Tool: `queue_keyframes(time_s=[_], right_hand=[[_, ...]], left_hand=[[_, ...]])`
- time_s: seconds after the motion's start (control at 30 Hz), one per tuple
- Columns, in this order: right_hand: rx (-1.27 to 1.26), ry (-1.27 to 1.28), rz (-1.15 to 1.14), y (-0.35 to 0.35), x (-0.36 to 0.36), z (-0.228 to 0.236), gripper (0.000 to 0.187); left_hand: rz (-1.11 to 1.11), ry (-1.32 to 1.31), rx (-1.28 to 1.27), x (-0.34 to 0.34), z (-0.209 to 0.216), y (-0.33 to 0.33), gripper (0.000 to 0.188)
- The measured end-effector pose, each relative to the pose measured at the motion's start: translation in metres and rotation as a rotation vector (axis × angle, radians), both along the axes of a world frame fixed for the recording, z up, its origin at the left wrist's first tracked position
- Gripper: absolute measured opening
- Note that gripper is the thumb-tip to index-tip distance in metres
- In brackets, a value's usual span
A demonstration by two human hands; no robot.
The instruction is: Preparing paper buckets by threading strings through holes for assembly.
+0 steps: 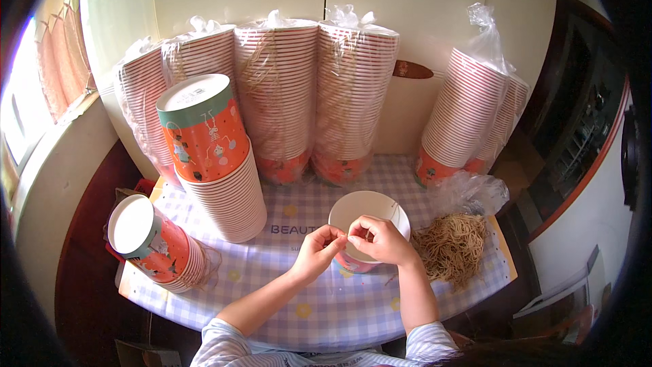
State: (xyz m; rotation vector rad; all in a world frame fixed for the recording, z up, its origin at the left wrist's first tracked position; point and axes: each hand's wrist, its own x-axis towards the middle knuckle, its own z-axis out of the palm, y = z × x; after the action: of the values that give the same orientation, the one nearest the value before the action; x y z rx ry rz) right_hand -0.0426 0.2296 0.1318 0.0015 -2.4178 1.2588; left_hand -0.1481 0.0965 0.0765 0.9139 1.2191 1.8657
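Note:
A single paper bucket (378, 205) stands upright at the middle of the table, its mouth facing up and its inside white. My left hand (319, 250) and my right hand (380, 239) meet above its near left rim, thumbs and fingertips pinched together. Whatever is between the fingertips is too small to make out. A thin string (394, 209) shows at the bucket's far right rim. Close to my right hand lies a tangled heap of tan strings (454, 248).
Tall plastic-wrapped stacks of paper buckets (277, 95) line the back, with more wrapped stacks (465, 109) at the right. An unwrapped upside-down stack (221, 183) and a shorter stack (163, 251) with strings stand left. Crumpled clear plastic (472, 192) lies behind the heap. A checked cloth (272, 306) covers the table.

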Motion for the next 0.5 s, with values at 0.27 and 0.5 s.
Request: queue_keyframes(time_s=[0.27,0.5], right_hand=[[-0.085,-0.071,0.026,0.0022,0.0034,0.0018,0.008],[-0.174,-0.075,0.067,0.0034,0.0027,0.0013,0.013]], left_hand=[[-0.002,-0.007,-0.017,-0.0004,-0.0019,-0.0001,0.009],[-0.002,0.027,-0.047,-0.0029,-0.0032,-0.0001,0.011]])
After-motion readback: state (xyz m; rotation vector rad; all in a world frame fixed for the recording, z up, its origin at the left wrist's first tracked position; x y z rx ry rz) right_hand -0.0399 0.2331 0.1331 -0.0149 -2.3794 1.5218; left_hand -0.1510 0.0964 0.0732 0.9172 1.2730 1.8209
